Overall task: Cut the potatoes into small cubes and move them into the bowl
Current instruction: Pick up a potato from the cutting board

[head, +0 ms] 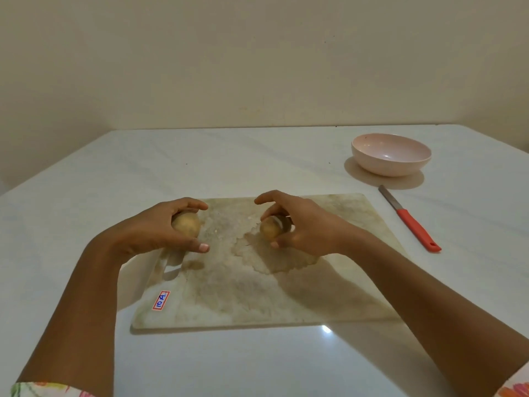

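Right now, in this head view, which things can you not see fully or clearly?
Head view only.
The left potato: its rear part is covered by the left hand; whether it rests on the cutting board is unclear.
The right potato: mostly wrapped by the right hand; the pale band beside it is too blurred to identify.
The cutting board: its left edge lies behind the left arm.
The sleeves: cut off by the bottom edge.

White table [257, 156] vs plain beige wall [257, 53].
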